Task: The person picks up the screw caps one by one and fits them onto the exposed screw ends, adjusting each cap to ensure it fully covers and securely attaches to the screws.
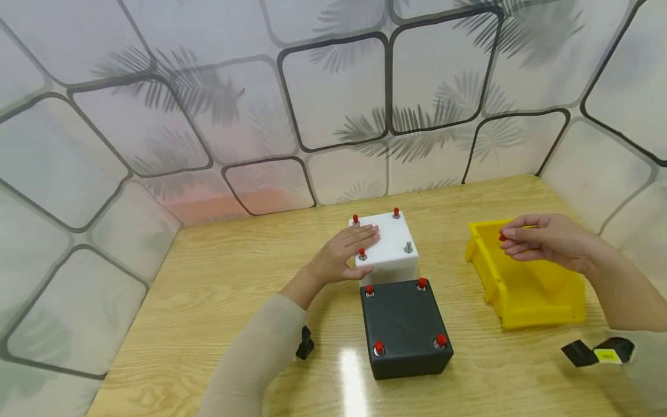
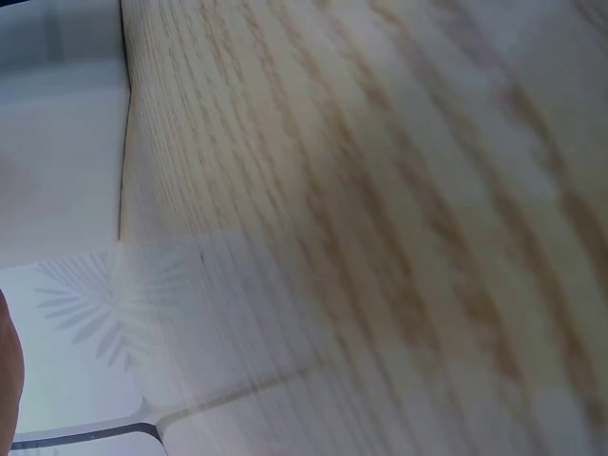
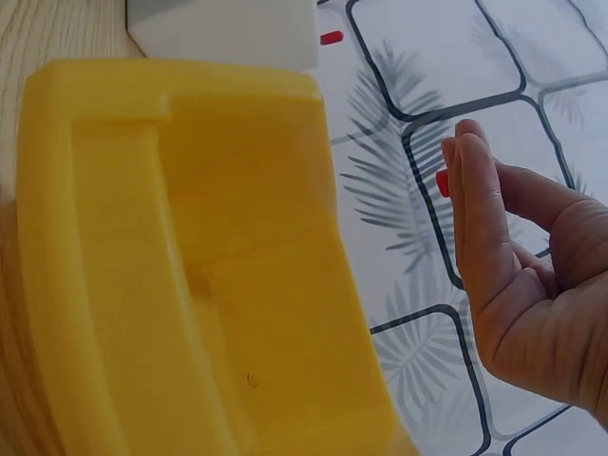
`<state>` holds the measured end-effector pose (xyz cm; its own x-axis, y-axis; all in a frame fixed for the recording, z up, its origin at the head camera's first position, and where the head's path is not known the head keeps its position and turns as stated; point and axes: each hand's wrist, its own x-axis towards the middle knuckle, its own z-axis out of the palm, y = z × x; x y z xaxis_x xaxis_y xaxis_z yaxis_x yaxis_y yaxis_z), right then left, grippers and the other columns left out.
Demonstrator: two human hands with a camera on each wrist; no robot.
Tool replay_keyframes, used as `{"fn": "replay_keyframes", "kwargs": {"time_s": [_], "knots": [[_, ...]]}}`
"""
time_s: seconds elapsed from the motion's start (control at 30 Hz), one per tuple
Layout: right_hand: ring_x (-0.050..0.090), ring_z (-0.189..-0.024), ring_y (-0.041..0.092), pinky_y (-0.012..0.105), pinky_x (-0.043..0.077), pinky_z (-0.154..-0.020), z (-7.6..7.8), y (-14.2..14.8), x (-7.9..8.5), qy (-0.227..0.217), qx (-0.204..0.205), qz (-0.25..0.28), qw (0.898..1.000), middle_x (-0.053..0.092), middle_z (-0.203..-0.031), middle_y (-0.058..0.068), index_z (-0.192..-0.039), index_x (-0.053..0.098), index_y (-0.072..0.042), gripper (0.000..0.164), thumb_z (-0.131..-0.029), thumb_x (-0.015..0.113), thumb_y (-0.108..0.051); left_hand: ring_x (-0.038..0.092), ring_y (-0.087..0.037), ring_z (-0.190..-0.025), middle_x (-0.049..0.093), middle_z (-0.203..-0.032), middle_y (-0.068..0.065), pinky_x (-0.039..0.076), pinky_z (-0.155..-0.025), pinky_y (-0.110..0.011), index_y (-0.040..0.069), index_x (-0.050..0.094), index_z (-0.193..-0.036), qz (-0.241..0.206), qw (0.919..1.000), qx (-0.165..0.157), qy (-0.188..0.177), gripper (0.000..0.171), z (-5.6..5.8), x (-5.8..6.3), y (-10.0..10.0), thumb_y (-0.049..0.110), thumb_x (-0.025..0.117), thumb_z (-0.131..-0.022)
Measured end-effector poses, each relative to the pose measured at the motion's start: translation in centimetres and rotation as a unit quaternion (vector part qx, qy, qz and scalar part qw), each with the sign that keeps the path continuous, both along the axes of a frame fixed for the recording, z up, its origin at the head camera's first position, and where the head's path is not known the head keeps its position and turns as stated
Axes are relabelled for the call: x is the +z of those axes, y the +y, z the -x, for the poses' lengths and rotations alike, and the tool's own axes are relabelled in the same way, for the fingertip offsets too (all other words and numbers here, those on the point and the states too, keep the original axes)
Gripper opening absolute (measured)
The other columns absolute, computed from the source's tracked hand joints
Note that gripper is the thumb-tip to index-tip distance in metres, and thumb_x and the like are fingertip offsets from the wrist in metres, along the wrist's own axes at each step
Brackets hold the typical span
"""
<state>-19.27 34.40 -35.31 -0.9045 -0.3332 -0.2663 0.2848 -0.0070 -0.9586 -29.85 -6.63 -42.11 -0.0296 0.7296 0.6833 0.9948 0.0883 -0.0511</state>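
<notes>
My left hand (image 1: 341, 255) rests on a white box (image 1: 393, 231), fingers laid along its top and the thumb at its front edge. Red caps (image 1: 362, 252) sit on three of this box's corner bolts; the front right bolt (image 1: 409, 247) shows bare metal. Over a yellow bin (image 1: 502, 295), my right hand (image 1: 552, 240) pinches a small red cap (image 1: 502, 237) between thumb and fingertips. In the right wrist view, the cap (image 3: 443, 182) peeks out past the fingers. In the left wrist view, the white box's side (image 2: 57, 161) shows at the left edge.
Nearer to me than the white box stands a black box (image 1: 406, 324) with a red cap (image 1: 440, 340) at each corner. All of it stands on a wood-grain table (image 1: 224, 301). Patterned cloth walls (image 1: 339, 92) rise behind and at both sides.
</notes>
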Motion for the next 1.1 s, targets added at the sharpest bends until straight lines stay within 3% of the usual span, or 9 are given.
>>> {"fn": "replay_keyframes", "kwargs": {"time_s": [0.37,1.1], "knots": [[0.071,-0.074,0.020,0.034,0.058,-0.069,-0.5,-2.0,0.3,0.028,-0.014,-0.005,1.000,0.072,-0.084,0.009,-0.094,0.070,-0.007,0.021,-0.096,0.050,-0.001,0.053,-0.029,-0.122,0.059,-0.127,-0.020,0.040,-0.107,-0.040,-0.006,0.060,-0.122,0.005,0.9999,0.004,-0.012,0.063,-0.1,0.1,-0.2,0.049,0.048,-0.094],[0.070,-0.074,0.019,0.034,0.059,-0.070,0.6,-5.3,1.9,0.056,0.003,-0.109,0.992,0.072,-0.085,0.006,-0.097,0.068,-0.011,0.014,-0.096,0.054,-0.009,0.053,-0.031,-0.122,0.058,-0.128,-0.021,0.041,-0.106,-0.041,-0.007,0.059,-0.123,0.004,0.9998,-0.006,-0.020,0.061,-0.1,0.2,0.0,0.045,0.056,-0.091]]}}
